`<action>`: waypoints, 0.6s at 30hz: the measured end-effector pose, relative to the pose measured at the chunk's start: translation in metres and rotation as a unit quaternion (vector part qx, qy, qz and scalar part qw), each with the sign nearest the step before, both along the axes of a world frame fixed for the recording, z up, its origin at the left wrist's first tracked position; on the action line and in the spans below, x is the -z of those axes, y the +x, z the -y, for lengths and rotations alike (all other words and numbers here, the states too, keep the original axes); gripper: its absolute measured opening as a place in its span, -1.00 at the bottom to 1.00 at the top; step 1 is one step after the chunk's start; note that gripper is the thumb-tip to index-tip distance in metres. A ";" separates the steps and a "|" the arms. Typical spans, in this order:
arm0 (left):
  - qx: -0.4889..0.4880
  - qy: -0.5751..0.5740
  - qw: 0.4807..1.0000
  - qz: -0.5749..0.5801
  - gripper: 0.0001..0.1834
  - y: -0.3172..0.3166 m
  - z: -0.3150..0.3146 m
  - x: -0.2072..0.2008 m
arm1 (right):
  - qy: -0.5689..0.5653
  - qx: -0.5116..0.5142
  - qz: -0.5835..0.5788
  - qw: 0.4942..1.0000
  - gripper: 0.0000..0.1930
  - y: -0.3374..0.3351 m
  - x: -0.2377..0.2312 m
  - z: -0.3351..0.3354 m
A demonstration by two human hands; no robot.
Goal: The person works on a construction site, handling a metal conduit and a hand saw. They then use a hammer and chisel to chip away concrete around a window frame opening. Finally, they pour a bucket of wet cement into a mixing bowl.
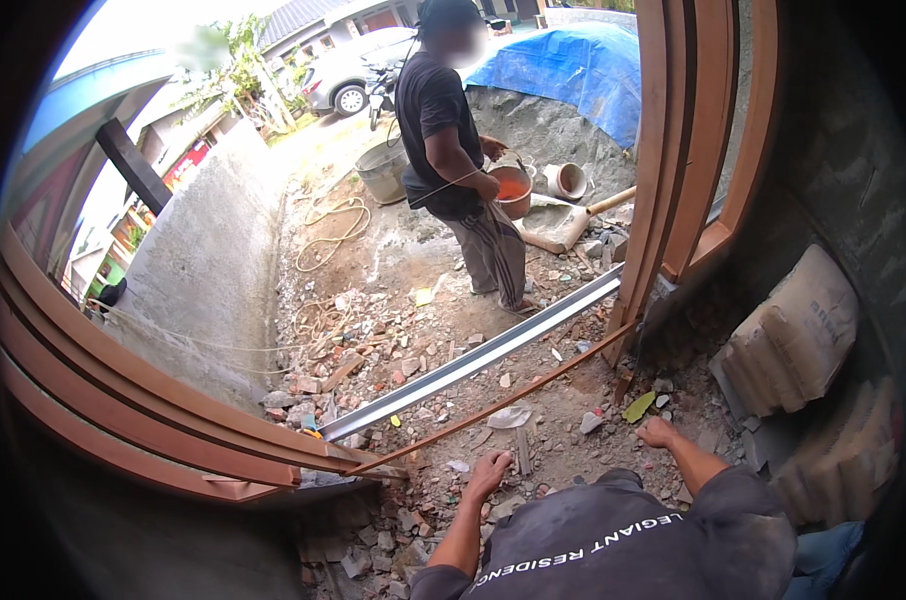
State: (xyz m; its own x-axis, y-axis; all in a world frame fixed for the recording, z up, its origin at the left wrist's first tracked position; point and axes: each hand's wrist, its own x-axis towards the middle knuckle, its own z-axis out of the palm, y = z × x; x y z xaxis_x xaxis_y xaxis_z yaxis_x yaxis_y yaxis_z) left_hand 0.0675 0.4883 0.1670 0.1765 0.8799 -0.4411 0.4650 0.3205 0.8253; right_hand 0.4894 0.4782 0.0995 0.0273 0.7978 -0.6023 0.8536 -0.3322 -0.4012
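My left hand hangs low over the rubble with its fingers curled closed. Whatever it may hold is hidden. To its right, my right hand is also closed, near a yellow-green leaf; its fingers show no object I can make out. Beyond both hands a thin wooden strip runs slantwise across the bottom of the doorway, apart from them. Farther out lies a long silver metal profile. Between my hands are a piece of clear plastic and a short wood scrap.
Wooden frame posts rise at the right; timber frame members line the left. Paper sacks are stacked at right. Outside, a co-worker holds an orange-lined bucket beside a shovel. A blue tarp covers a sand heap.
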 end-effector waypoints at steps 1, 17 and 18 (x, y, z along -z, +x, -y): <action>0.085 0.034 0.996 0.023 -0.60 0.029 -0.014 -0.049 | 0.028 -0.049 0.008 0.998 -0.57 0.009 0.002 -0.011; 0.592 0.123 0.707 0.368 -0.55 0.162 0.009 -0.265 | 0.016 -0.150 0.020 0.988 -0.65 -0.034 -0.062 -0.056; 0.589 0.115 0.719 0.350 -0.54 0.163 0.008 -0.266 | 0.010 -0.158 0.014 0.987 -0.65 -0.037 -0.051 -0.052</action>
